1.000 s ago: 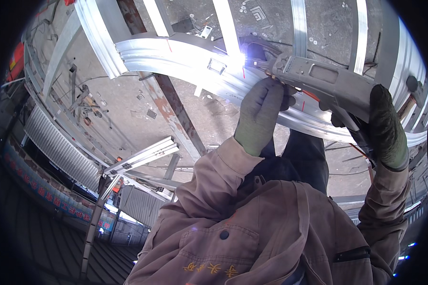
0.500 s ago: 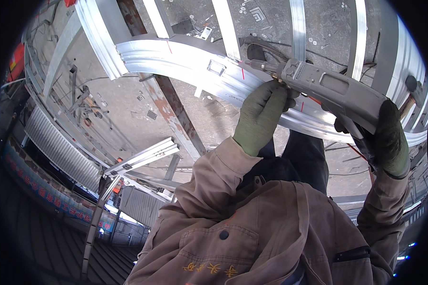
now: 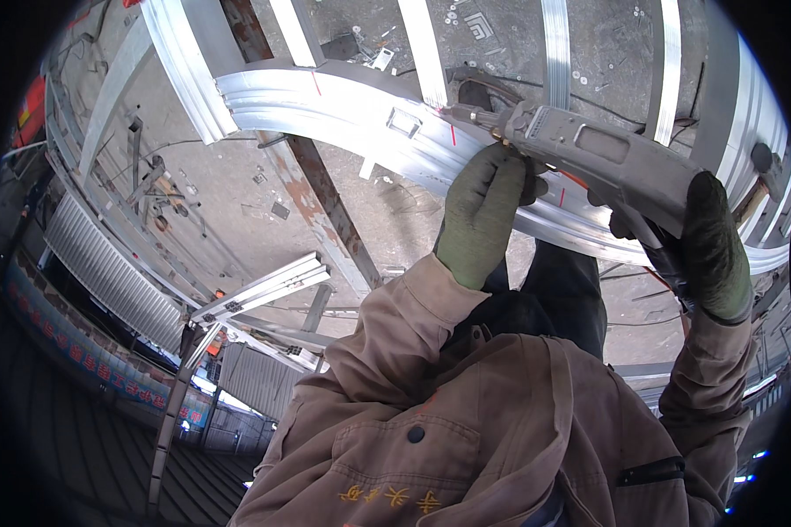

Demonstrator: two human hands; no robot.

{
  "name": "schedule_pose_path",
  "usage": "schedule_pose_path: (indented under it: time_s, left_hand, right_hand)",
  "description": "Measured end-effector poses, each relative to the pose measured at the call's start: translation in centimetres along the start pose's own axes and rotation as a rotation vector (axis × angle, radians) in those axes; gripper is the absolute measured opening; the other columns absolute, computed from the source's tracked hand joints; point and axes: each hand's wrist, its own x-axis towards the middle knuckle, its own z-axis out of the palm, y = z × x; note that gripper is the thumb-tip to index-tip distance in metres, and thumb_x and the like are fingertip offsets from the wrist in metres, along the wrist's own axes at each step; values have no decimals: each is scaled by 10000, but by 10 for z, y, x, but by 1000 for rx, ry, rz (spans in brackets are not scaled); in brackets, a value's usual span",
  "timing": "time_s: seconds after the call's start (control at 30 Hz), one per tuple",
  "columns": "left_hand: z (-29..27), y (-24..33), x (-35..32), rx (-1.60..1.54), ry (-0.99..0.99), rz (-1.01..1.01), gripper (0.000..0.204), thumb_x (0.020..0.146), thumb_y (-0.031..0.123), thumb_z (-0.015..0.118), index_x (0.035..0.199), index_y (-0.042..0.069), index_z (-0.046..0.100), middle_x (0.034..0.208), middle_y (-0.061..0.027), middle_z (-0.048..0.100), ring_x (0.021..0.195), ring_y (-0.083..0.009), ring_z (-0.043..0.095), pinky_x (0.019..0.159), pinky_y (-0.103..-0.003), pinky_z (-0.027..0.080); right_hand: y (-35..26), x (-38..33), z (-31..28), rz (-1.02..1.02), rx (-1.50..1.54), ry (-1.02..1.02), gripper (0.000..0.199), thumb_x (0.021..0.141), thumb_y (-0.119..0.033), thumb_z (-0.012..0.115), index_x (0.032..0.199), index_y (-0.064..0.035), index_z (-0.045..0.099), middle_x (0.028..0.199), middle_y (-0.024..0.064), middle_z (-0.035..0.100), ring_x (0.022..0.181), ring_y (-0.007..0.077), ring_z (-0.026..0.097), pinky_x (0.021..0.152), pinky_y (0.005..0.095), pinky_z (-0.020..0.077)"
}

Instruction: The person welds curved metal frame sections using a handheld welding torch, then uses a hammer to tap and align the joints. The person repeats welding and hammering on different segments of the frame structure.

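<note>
My right hand [image 3: 716,255], in a green and dark glove, is wrapped round the handle of a grey pistol-grip power tool [image 3: 649,167]. The tool lies tilted above a curved silver metal profile [image 3: 325,114], its narrow nose pointing left. Below the nose, my gloved left hand [image 3: 479,215] is closed in a pinch, its fingertips close against the front of the tool. What those fingers hold, if anything, is hidden. Red marks cross the profile, and a rectangular opening [image 3: 404,123] is cut in it left of the nose.
Straight silver bars [image 3: 424,53] run away from the curved profile on the far side. A hammer [image 3: 765,167] rests at the right. Under the profile a rusty steel beam [image 3: 316,202] crosses the floor, which is littered with small metal pieces. A metal frame [image 3: 259,290] stands at the left.
The power tool and my right hand have shifted slightly left and away from me. My left hand stays pinched near the tool's front, almost in the same place.
</note>
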Motion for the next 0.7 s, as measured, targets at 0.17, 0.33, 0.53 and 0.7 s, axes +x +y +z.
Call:
schedule_pose_path:
  time_s: [0.17,0.33,0.53,0.7]
  left_hand:
    - [2,3,-1,-4,22,10,351,1209,226,550,1437,-14,668,1228,-102,773,1055,-207,782,975,-377,640]
    - [11,9,-2,-43,70,-25,342,1212,264,558,1340,-9,718,1175,-62,772,997,-129,717,929,-313,584]
    - [10,8,-2,-41,59,-28,356,1215,268,550,1361,-10,718,1197,-63,782,1003,-127,715,931,-307,580]
    - [11,12,-1,-24,57,-39,367,1215,270,547,1331,-25,732,1135,-75,786,991,-130,713,925,-307,582]
  right_hand:
    - [-63,63,-41,706,859,149,409,1174,-165,646,1551,-16,593,1184,205,791,936,216,805,822,285,724]
    - [-72,70,-44,725,938,37,442,1154,-220,661,1539,-12,604,1180,195,791,955,224,803,845,295,711]
    - [-69,66,-42,709,934,-5,488,1130,-287,679,1525,-6,616,1176,182,791,979,234,800,872,308,696]
    - [-65,59,-42,700,919,-27,531,1110,-342,694,1513,-2,626,1172,172,791,999,241,798,895,319,684]
